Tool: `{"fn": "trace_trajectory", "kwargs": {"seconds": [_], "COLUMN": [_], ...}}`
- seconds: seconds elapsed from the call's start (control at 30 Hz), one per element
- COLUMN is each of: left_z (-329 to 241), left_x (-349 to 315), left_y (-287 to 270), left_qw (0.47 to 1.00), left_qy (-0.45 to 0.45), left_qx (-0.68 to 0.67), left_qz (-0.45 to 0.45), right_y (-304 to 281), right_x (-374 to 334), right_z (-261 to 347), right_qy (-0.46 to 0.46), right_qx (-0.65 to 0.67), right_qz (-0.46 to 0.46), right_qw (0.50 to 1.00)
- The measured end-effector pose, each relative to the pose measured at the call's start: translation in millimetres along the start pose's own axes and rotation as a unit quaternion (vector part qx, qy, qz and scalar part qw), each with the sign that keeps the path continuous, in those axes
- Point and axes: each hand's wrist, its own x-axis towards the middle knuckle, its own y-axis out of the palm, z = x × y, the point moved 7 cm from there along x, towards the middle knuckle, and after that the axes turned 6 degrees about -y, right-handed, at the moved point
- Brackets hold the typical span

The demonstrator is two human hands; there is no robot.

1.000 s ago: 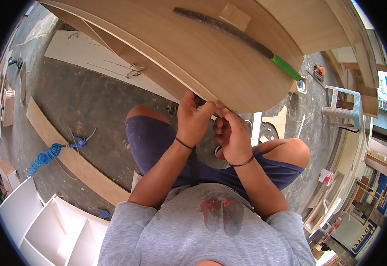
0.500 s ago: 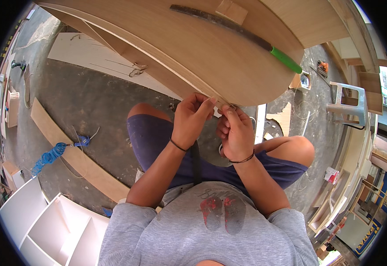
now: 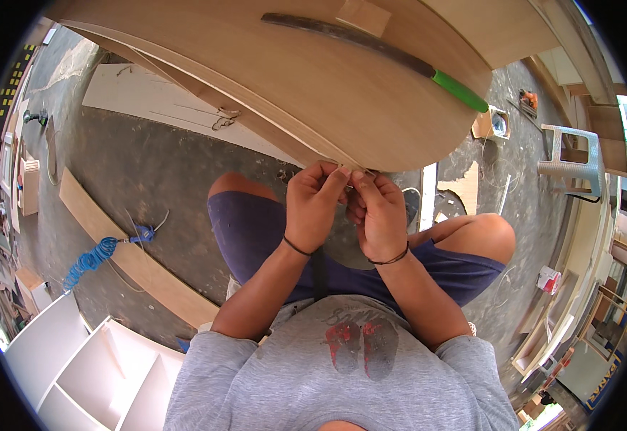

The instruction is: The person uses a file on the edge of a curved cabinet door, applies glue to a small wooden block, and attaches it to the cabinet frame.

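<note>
In front of me stands a large light-wood panel piece (image 3: 400,115) with a rounded near end. My left hand (image 3: 313,205) is closed in a pinch at its near edge, thumb against the fingers. Beside it, almost touching, my right hand (image 3: 383,215) pinches at the same spot. Between the fingertips runs a thin pale edging strip (image 3: 336,164), mostly hidden by the fingers; its exact form is hard to make out. On the panel's top lies a long dark file with a green handle (image 3: 461,91), next to a small wood block (image 3: 364,17).
Left of me lie a long wooden board (image 3: 137,255) and a coiled blue air hose (image 3: 91,264). A white shelf unit (image 3: 105,373) stands at lower left. A white panel (image 3: 170,108) lies beyond. To the right are a grey stool (image 3: 572,169) and a cardboard piece (image 3: 464,188).
Both hands stay pinched at the panel edge, with the fingertips now slightly closer together. The whole view has shifted a little, so the surroundings sit slightly differently.
</note>
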Motion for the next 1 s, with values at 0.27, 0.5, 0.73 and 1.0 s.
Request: {"fn": "trace_trajectory", "kwargs": {"seconds": [0.27,0.5,0.73,1.0], "left_z": [4.6,12.0,17.2,20.8], "left_x": [-0.3,-0.5,-6.1,-7.4], "left_y": [0.4,2.1,6.8,6.5], "left_qw": [0.998,0.988,0.976,0.973], "left_qy": [0.007,-0.034,-0.063,-0.068], "left_qx": [-0.048,-0.150,-0.206,-0.218], "left_qz": [-0.026,-0.022,-0.037,-0.034], "right_y": [-12.2,-22.7,-5.4,5.7], "right_x": [5.0,-1.9,-25.4,-21.4], "right_z": [5.5,28.2,54.2,57.1], "right_qy": [-0.005,-0.169,-0.478,-0.534], "right_qx": [-0.111,-0.320,-0.456,-0.521], "right_qz": [0.023,0.000,0.028,0.064], "right_qw": [0.994,0.932,0.750,0.663]}}
